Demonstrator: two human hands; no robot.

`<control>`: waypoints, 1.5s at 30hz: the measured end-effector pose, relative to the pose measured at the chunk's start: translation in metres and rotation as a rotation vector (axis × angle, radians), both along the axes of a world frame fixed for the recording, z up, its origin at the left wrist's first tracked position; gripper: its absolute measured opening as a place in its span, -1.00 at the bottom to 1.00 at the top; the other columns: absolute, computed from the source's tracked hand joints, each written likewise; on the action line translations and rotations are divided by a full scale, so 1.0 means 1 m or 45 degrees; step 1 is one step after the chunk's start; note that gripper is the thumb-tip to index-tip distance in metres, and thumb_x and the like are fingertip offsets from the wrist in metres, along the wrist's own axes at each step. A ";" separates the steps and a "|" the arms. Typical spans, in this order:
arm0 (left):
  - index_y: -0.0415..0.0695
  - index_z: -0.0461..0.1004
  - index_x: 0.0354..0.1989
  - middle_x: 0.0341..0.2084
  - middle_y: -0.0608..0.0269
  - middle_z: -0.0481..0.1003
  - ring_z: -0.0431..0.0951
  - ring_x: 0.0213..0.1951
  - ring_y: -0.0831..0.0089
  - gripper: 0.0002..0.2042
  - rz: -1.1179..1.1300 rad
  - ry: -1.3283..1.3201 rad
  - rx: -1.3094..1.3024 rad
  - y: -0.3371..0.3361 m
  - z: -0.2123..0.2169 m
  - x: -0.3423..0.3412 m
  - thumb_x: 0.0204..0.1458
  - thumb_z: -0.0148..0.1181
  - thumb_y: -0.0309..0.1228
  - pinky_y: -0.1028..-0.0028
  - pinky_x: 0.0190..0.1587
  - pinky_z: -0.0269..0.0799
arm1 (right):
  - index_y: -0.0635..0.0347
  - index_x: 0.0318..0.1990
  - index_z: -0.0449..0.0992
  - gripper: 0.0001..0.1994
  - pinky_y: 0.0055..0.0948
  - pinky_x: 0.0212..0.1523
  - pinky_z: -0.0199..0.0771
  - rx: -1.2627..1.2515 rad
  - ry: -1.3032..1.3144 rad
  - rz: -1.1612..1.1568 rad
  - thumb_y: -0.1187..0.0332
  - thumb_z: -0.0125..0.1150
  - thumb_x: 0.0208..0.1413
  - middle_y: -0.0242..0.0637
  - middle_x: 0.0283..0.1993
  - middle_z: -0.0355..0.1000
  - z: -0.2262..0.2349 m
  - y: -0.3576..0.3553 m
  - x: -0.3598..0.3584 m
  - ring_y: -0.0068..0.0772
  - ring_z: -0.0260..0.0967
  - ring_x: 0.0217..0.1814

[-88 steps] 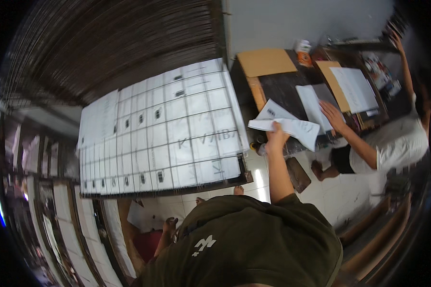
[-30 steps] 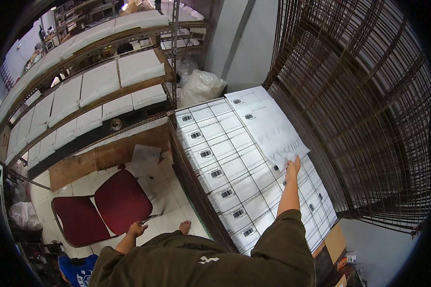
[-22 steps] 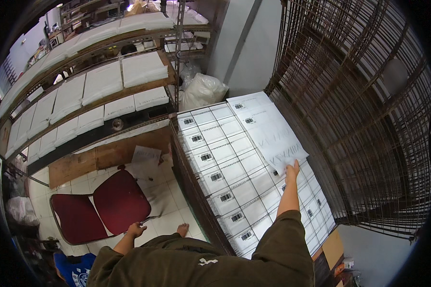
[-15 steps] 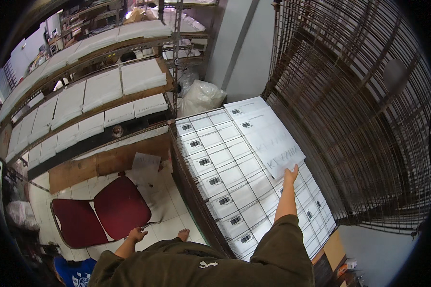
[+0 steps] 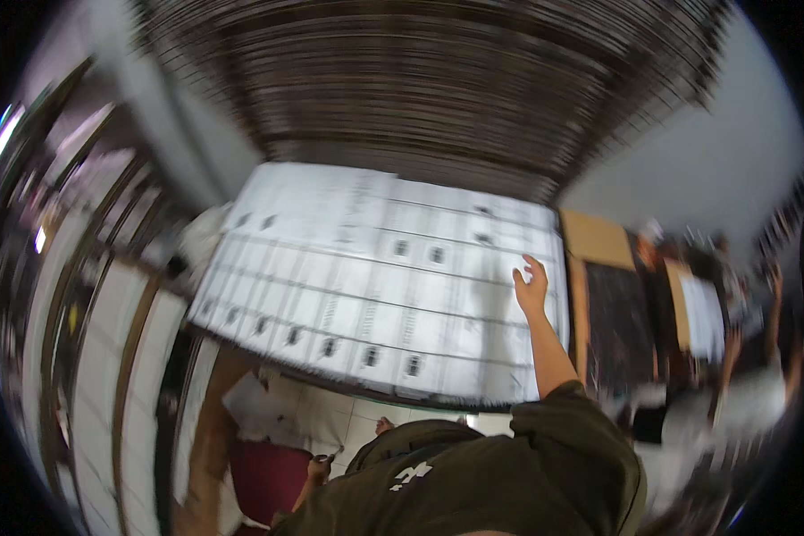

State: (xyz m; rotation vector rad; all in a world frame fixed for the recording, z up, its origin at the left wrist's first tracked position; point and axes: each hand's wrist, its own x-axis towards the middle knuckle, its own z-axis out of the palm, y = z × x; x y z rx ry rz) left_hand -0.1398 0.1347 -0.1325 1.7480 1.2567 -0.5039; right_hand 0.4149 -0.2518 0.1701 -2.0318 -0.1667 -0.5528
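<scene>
My right hand (image 5: 531, 288) is over the right part of the table, fingers apart and holding nothing. Below it spreads a layer of white paper (image 5: 456, 304) marked with dark lines and small black code blocks. Larger white sheets (image 5: 308, 201) with big handwritten letters lie at its back left. Low by my body, my left hand (image 5: 318, 468) is curled, with a small thin thing sticking out past its fingers; blur hides what it is. Beside that hand stands a dark red chair (image 5: 268, 478).
A rusty wire rack (image 5: 456, 80) rises behind the table. Shelves with white stacks (image 5: 107, 330) stand left. To the right are a brown board (image 5: 598, 239), a dark surface (image 5: 621, 322) and another person's arms and light shirt (image 5: 732, 402). A pale sheet (image 5: 259, 406) lies near the chair.
My view has swung to the right, bringing the other person into sight. My right hand has come off the lettered sheets and moved to the table's right part. The picture is now blurred.
</scene>
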 end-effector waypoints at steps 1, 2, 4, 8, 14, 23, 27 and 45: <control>-0.21 0.41 -0.11 -0.26 -0.07 0.47 0.45 -0.13 0.16 -0.48 -0.082 -0.025 0.027 0.002 0.004 0.019 -0.14 0.16 -0.04 0.32 -0.12 0.33 | 0.19 -0.09 0.40 -0.61 -0.39 -0.18 0.32 -0.002 0.007 -0.110 0.47 0.20 -0.19 -0.16 -0.17 0.33 0.003 -0.034 -0.013 -0.25 0.31 -0.17; -0.22 0.41 -0.12 -0.28 -0.07 0.47 0.46 -0.15 0.18 -0.48 -0.161 -0.048 0.054 0.003 0.008 0.034 -0.14 0.16 -0.03 0.32 -0.14 0.34 | 0.20 -0.10 0.40 -0.61 -0.38 -0.18 0.31 0.000 0.020 -0.216 0.46 0.20 -0.20 -0.15 -0.18 0.34 0.002 -0.068 -0.029 -0.25 0.31 -0.17; -0.22 0.41 -0.13 -0.30 -0.04 0.48 0.47 -0.18 0.20 -0.49 -0.382 -0.084 0.029 -0.010 0.031 0.078 -0.13 0.15 -0.02 0.33 -0.18 0.35 | 0.24 -0.14 0.41 -0.62 -0.31 -0.16 0.30 -0.099 0.046 -0.384 0.41 0.21 -0.21 -0.09 -0.23 0.35 0.001 -0.126 -0.065 -0.15 0.31 -0.16; -0.20 0.43 -0.15 -0.33 0.00 0.49 0.49 -0.28 0.26 -0.51 -0.749 -0.372 -0.135 -0.022 0.040 0.132 -0.09 0.11 -0.01 0.35 -0.23 0.36 | 0.27 -0.05 0.34 -0.48 -0.26 0.05 0.19 -0.256 0.207 -0.397 0.21 0.25 -0.20 0.07 -0.05 0.26 -0.007 -0.189 -0.136 0.02 0.22 0.03; -0.23 0.43 -0.17 -0.37 0.02 0.49 0.49 -0.36 0.28 -0.54 -1.243 -0.636 0.036 -0.067 0.011 0.202 -0.07 0.09 -0.06 0.36 -0.24 0.36 | 0.13 0.17 0.12 -0.27 -0.16 0.12 0.12 -0.416 0.386 -0.142 -0.03 0.17 -0.14 0.20 0.18 -0.03 -0.034 -0.211 -0.182 0.15 0.05 0.17; -0.24 0.44 -0.23 -0.42 0.04 0.49 0.48 -0.44 0.29 -0.57 -1.321 -0.526 0.102 -0.151 0.046 0.232 -0.10 0.14 -0.10 0.36 -0.31 0.38 | 0.00 0.23 0.00 -0.38 -0.02 0.15 -0.02 -0.547 0.282 0.158 0.05 -0.02 0.04 0.11 0.25 -0.18 -0.043 -0.209 -0.176 0.14 -0.15 0.25; -0.11 0.48 -0.24 -0.36 0.08 0.50 0.52 -0.38 0.30 -0.63 -1.324 -0.414 0.236 -0.157 0.027 0.214 -0.07 0.11 -0.08 0.39 -0.30 0.43 | 0.06 0.26 -0.11 -0.30 -0.04 0.18 -0.07 -0.290 0.333 0.199 0.05 0.01 0.02 0.11 0.25 -0.15 -0.053 -0.209 -0.166 0.11 -0.17 0.27; -0.06 0.50 -0.25 -0.24 0.09 0.48 0.52 -0.25 0.23 -0.66 -1.053 -0.234 0.246 -0.168 0.000 0.156 -0.07 0.11 -0.07 0.40 -0.21 0.41 | 0.13 0.25 -0.14 -0.22 -0.05 0.16 -0.02 -0.307 0.545 0.291 -0.03 0.04 -0.04 0.18 0.23 -0.16 -0.045 -0.215 -0.156 0.19 -0.16 0.26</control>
